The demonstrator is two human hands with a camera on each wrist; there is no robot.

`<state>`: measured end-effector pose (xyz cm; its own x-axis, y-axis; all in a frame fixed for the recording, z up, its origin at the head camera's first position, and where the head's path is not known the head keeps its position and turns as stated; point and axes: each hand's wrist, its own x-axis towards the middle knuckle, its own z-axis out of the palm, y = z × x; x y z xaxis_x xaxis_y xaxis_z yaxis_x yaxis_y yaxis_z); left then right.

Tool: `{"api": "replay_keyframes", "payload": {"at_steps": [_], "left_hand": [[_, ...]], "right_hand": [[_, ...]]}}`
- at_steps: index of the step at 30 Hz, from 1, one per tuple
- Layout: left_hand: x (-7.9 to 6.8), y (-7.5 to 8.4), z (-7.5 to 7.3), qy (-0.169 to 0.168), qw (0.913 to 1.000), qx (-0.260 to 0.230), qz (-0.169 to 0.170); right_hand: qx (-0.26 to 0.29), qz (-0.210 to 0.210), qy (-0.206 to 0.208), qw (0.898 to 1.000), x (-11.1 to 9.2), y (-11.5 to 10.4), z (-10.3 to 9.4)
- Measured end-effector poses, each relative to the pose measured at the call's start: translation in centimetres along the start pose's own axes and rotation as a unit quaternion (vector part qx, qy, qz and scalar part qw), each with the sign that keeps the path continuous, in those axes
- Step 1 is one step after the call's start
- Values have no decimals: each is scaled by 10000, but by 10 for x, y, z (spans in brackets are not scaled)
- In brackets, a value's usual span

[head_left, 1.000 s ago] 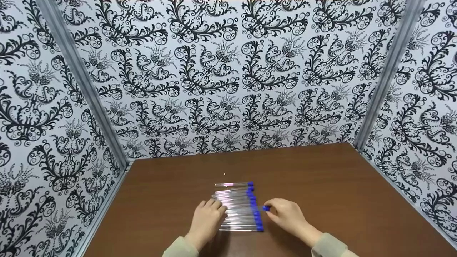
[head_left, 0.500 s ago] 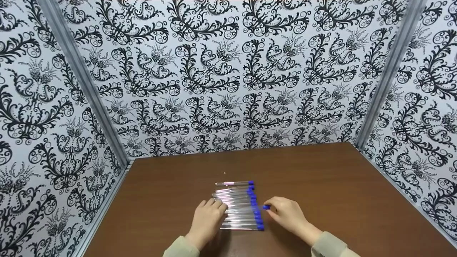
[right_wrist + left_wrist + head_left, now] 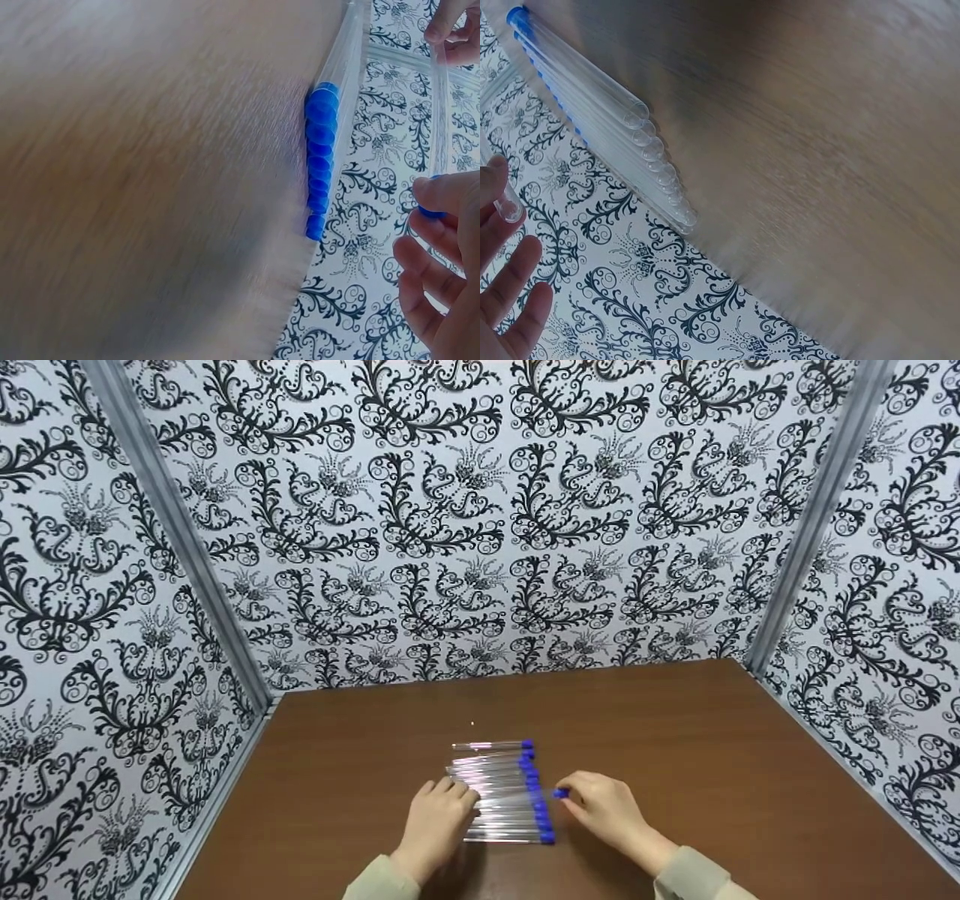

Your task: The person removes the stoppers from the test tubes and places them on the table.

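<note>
A clear test tube (image 3: 439, 112) with a blue cap (image 3: 560, 793) is held sideways above the table between both hands. My left hand (image 3: 441, 819) pinches its rounded end (image 3: 510, 208) between thumb and finger, the other fingers spread. At the opposite end, my right hand (image 3: 606, 808) pinches the blue cap with thumb and index finger. Below the held tube, several capped test tubes (image 3: 499, 814) lie side by side in a row, rounded ends to the left and blue caps (image 3: 321, 135) to the right. In the head view, the left fingers overlap part of this row.
The tubes lie on a brown wooden table (image 3: 360, 735). Behind and at the sides rise walls (image 3: 450, 525) with a black-and-white scroll pattern. Grey metal posts (image 3: 180, 540) stand at the corners. A tiny white speck (image 3: 472, 724) shows beyond the row.
</note>
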<state>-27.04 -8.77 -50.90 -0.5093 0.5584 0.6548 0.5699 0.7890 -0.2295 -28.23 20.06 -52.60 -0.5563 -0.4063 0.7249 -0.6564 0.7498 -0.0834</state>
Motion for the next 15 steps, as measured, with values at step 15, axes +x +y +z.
{"api": "replay_keyframes", "payload": {"at_steps": [15], "left_hand": [[-3,-6,-3,-71,9999,-78,-62]], "right_hand": [[-73,173,-35,9998,-4,8,-5]]}}
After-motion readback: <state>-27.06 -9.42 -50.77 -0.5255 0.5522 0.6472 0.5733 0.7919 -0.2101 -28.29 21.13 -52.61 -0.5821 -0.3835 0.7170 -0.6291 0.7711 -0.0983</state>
